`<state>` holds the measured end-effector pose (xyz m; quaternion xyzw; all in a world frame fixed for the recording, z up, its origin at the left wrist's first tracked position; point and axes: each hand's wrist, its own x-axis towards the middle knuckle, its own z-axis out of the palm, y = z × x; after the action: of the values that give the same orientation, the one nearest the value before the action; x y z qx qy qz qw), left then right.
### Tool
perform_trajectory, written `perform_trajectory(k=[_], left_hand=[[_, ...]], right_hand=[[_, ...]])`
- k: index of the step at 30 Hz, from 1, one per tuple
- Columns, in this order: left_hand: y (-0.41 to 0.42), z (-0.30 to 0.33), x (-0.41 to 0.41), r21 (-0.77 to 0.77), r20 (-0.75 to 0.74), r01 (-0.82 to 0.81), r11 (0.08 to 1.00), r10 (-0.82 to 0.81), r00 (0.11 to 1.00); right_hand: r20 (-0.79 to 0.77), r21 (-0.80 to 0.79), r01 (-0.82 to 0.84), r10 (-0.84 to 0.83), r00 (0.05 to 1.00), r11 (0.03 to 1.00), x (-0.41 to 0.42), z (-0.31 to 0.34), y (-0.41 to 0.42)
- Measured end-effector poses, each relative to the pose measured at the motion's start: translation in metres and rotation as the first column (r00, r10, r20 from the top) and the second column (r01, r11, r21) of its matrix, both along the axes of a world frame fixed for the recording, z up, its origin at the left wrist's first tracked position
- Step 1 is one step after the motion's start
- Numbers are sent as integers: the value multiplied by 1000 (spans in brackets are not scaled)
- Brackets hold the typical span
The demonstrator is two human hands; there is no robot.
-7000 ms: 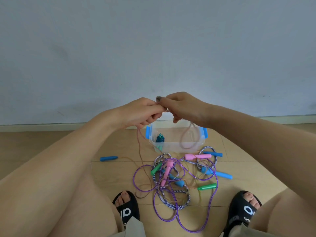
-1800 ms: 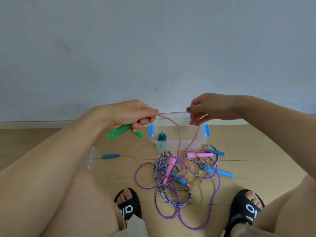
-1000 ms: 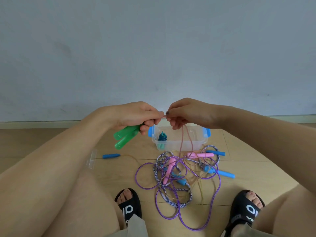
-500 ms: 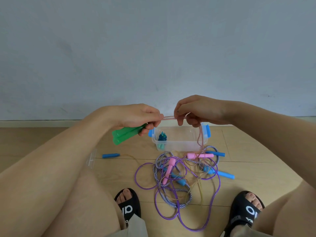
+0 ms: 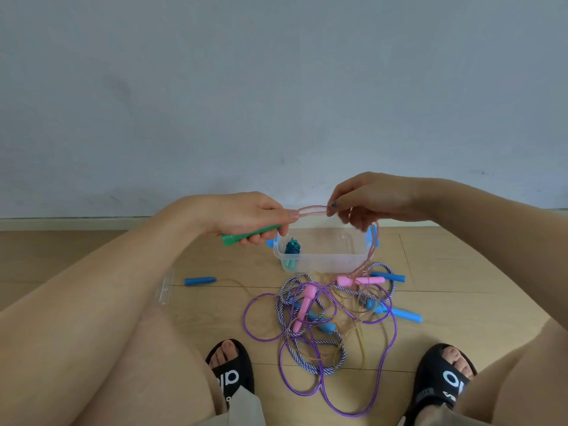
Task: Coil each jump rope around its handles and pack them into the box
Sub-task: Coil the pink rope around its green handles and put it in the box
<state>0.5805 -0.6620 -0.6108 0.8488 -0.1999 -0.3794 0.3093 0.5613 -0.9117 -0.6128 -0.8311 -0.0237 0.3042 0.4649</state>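
Two hands work one jump rope above the box [image 5: 322, 259]. Left hand [image 5: 246, 215] grips the green handles [image 5: 246, 236], fingers curled round them, thumb pinning the pink cord [image 5: 312, 209] where it leaves the fist. Right hand [image 5: 365, 199] pinches the same cord just beside the left, the slack falling below it into the tangle of ropes [image 5: 322, 315] on the floor. Below the left hand, one coiled rope [image 5: 291, 252] already lies inside the box. Step in hand, as judged: winding the cord onto the handles. Next move likely calls for carrying the pinched length round the handles under steady tension, so slack lifts free of the purple cord [image 5: 381, 358].
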Motion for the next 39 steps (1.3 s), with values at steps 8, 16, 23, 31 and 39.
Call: perform_trajectory(k=[8, 16, 23, 31, 39], left_hand=[[-21, -1, -12, -29, 27, 86, 996, -85, 996], [-17, 3, -8, 40, 183, 103, 994, -109, 977], [-9, -1, -2, 223, 295, 109, 969, -173, 940], [-8, 4, -3, 250, 495, 63, 966, -184, 849], [-5, 9, -1, 246, 548, 55, 968, -186, 816]], right_hand=[[-100, 186, -74, 94, 991, 980, -10, -2, 39], [-39, 120, -92, 98, 994, 988, -9, -3, 45], [23, 137, -55, 53, 998, 989, -8, -6, 47], [40, 227, 60, -71, 997, 972, -1, -3, 38], [10, 276, 82, -89, 996, 958, -1, -2, 34]])
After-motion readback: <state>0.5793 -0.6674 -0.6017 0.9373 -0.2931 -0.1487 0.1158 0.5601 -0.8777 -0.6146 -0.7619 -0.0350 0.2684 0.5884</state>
